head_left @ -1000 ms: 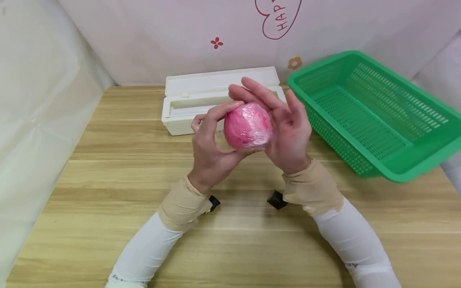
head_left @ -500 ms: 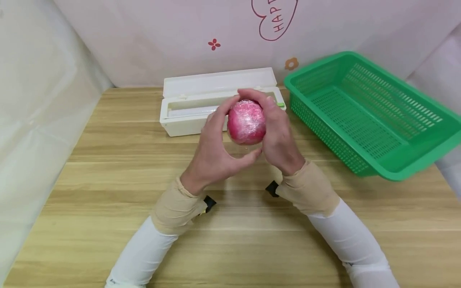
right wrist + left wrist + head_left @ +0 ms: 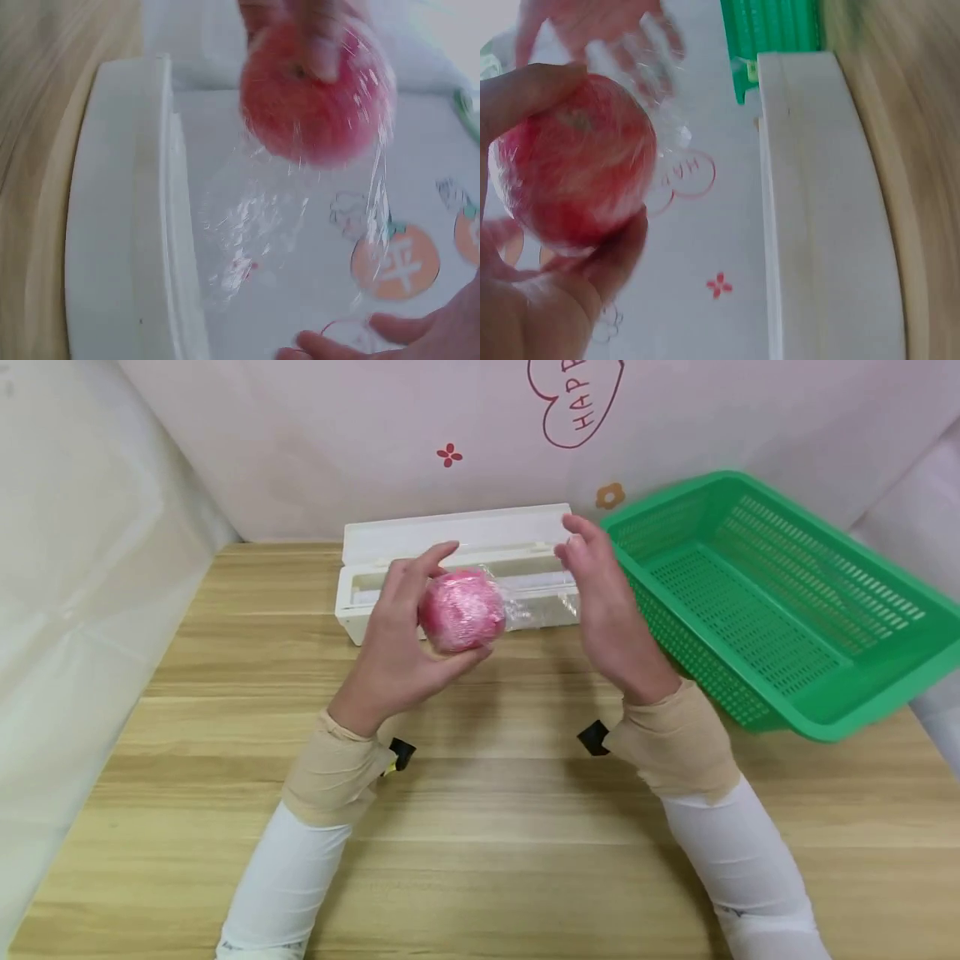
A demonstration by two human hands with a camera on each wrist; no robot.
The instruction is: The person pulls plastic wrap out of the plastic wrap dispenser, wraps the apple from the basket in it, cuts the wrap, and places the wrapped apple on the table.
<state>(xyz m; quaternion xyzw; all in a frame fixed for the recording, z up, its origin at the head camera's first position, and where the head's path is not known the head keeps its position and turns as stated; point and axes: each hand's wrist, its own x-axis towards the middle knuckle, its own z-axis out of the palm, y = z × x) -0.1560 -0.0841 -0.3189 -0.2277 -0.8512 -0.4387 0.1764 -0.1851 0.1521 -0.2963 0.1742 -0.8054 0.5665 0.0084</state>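
Note:
In the head view, my left hand (image 3: 401, 643) grips a pinkish-red apple (image 3: 463, 610) wrapped in shiny clear plastic wrap, thumb below and fingers behind it. The apple's stem hollow shows through the film in the left wrist view. A loose flap of plastic wrap (image 3: 536, 610) stretches from the apple towards my right hand (image 3: 611, 610), which is raised to its right. Up close in the right wrist view, the film (image 3: 259, 217) hangs spread between the apple and the right hand's fingers (image 3: 405, 330), drawing together near their tips. The apple is held up above the table.
Behind the hands on the wooden table (image 3: 480, 860) stands a long white box (image 3: 360, 622), its lid (image 3: 457, 531) raised and a pale roll lying inside. A green plastic basket (image 3: 795, 718) stands at the right. A printed white sheet (image 3: 300, 452) hangs at the back.
The hands have moved apart from around the apple. My left hand has carried it leftwards, the right hand has shifted right, and a flap of film now stretches out between them.

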